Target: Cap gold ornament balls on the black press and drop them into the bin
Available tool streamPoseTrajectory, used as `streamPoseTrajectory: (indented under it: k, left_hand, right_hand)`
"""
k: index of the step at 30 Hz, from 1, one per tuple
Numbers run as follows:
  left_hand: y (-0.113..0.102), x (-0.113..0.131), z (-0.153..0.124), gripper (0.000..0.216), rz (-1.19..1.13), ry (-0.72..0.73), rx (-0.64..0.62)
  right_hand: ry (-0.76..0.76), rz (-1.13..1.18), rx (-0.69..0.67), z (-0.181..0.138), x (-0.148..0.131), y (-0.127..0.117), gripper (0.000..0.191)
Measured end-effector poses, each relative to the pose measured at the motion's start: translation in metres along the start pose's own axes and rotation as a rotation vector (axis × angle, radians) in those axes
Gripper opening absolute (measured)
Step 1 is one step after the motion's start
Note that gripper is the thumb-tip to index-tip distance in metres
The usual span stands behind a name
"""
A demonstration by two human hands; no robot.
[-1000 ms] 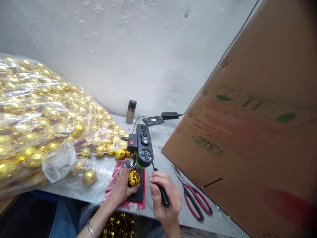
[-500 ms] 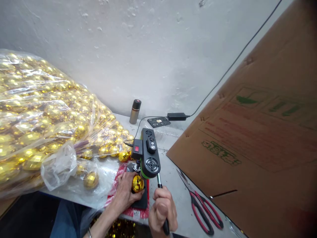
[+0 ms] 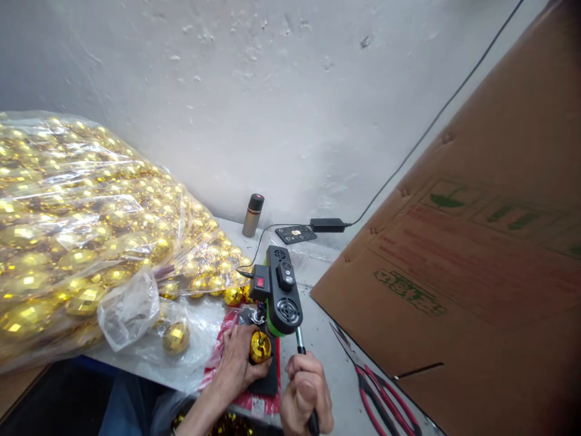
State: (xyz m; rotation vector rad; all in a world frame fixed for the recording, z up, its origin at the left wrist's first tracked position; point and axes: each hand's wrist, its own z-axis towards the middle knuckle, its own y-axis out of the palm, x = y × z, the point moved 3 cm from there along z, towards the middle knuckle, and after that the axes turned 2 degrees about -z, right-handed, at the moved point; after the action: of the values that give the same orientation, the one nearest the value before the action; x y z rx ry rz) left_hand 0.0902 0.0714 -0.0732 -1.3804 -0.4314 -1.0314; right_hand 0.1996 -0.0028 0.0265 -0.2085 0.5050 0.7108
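Note:
My left hand (image 3: 240, 358) is closed round a shiny gold faceted ball (image 3: 260, 347), with the thumb on its near side and the fingers on its far left. The ball sits over the black base (image 3: 267, 383) of a small bench drill press (image 3: 285, 297), just below the black machine head. My right hand (image 3: 305, 390) is wrapped in a fist round the drill press's lever handle (image 3: 301, 344), whose metal rod runs up to the machine. Under the base lies a red and white plastic sheet (image 3: 242, 401).
A large clear bag of gold balls (image 3: 91, 230) fills the left. Loose gold balls (image 3: 176, 338) lie by it. A spray can (image 3: 253, 215), a phone (image 3: 295, 234) and a power adapter (image 3: 327, 225) stand or lie behind. Scissors (image 3: 379, 393) and a cardboard box (image 3: 454, 272) are at right.
The whole view has shifted slightly, so everything appears a little lower and further right. Both hands keep their grips on the ball and the lever handle.

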Motion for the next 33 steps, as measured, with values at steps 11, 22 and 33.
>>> streamPoseTrajectory:
  k: [11,22,33]
  left_hand:
    - [0.002,0.002,0.001,0.053,0.022,-0.002,0.033]
    - [0.005,0.001,0.004,0.05,0.026,0.016,0.048]
    - [0.01,-0.038,-0.058,0.085,0.157,0.228,0.098]
  right_hand:
    - [0.001,0.054,0.082,-0.003,0.006,0.009,0.041]
    - [-0.024,0.042,0.028,-0.014,0.009,0.004,0.041]
    - [0.289,0.039,-0.06,0.052,-0.034,0.001,0.038]
